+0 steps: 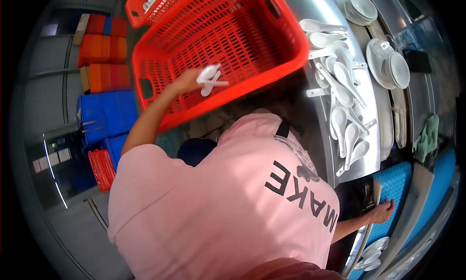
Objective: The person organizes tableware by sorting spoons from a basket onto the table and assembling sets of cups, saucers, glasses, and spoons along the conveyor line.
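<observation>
Left hand (189, 81) holds white spoons (208, 79) over red basket (272, 76); right of basket, right hand (382, 212) has its fingers curled narrow.

A rectangular red plastic basket (233, 95) shows rows of slots. Black capital letters (316, 209) mark a pink cloth T-shirt (204, 207).

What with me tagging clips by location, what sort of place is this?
Probably a commercial dishwashing or tableware-packing area: many loose spoons on a metal counter, a big red basket, and what looks like a blue conveyor belt.
</observation>
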Available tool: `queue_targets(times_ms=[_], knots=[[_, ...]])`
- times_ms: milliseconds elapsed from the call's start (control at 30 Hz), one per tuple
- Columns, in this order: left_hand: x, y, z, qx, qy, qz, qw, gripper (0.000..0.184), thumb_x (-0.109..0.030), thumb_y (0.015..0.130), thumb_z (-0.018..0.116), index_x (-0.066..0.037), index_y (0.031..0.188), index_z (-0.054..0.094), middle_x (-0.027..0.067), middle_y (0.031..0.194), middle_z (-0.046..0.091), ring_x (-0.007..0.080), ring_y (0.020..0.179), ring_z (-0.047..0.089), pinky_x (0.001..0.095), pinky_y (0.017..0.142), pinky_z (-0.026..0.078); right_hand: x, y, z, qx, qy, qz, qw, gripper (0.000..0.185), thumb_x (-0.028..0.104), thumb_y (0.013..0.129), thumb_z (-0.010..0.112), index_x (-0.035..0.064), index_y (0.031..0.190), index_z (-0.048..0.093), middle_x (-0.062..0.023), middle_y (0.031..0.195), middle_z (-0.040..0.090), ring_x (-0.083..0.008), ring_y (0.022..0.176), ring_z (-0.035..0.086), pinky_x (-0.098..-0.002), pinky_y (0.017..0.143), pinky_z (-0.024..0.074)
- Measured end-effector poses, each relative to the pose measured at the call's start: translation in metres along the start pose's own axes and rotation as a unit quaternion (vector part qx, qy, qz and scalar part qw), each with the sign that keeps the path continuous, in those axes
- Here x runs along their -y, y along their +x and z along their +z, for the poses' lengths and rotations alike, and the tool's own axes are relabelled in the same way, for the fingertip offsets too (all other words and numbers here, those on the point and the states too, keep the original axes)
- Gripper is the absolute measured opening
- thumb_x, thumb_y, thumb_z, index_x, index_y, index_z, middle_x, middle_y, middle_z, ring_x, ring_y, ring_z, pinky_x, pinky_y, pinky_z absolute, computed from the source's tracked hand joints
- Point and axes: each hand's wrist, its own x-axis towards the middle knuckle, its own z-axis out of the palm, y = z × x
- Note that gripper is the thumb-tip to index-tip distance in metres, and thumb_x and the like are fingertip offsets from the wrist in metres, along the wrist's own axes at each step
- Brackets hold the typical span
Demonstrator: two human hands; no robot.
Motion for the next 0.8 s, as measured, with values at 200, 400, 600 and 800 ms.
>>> queue_targets(times_ms=[200, 400, 600, 800], knots=[[-0.002, 0.025, 0.044, -0.004, -0.012, -0.076, 0.997, 0.054, -0.032, 0.059, 0.074, -0.002, 0.098, 0.053, 0.0194, 0.089, 0.061, 0.0347, 0.085, 0.059, 0.0418, 0.073, 0.046, -0.029, 0.008, 0.005, -0.013, 0.043, -0.025, 0.999, 0.026, 0.014, 0.079, 0.049, 0.0048, 0.099, 0.063, -0.0094, 0.079, 0.064, -0.0169, 0.069, 0.058, -0.0278, 0.067, 0.0457], [-0.045, 0.056, 0.041, 0.005, -0.008, 0.030, 1.000, 0.028, -0.027, 0.074, 0.061, -0.002, 0.086, 0.057, 0.0184, 0.079, 0.061, 0.0295, 0.074, 0.060, 0.0403, 0.064, 0.045, 0.014, -0.012, -0.004, -0.158, 0.154, -0.041, 0.975, 0.019, 0.007, 0.083, 0.048, 0.0044, 0.096, 0.062, -0.0097, 0.079, 0.064, -0.0173, 0.069, 0.061, -0.0266, 0.066, 0.0476], [-0.020, 0.059, 0.048, -0.052, -0.148, 0.068, 0.985, 0.030, -0.021, 0.084, 0.051, 0.001, 0.103, 0.054, 0.0131, 0.085, 0.061, 0.0219, 0.076, 0.057, 0.0356, 0.067, 0.045, 0.032, -0.091, -0.013, -0.186, 0.112, -0.227, 0.949, 0.019, -0.006, 0.070, 0.051, 0.0034, 0.083, 0.060, -0.0111, 0.076, 0.059, -0.0269, 0.068, 0.057, -0.0339, 0.060, 0.0459], [-0.111, 0.068, -0.041, -0.241, -0.185, 0.185, 0.934, 0.040, -0.026, 0.088, 0.049, 0.004, 0.116, 0.048, 0.0082, 0.088, 0.057, 0.0191, 0.081, 0.054, 0.0296, 0.073, 0.044, 0.030, -0.163, 0.043, 0.089, 0.063, -0.216, 0.970, 0.027, 0.001, 0.067, 0.058, 0.0032, 0.093, 0.057, -0.0125, 0.089, 0.056, -0.0293, 0.083, 0.054, -0.0352, 0.073, 0.0452]])
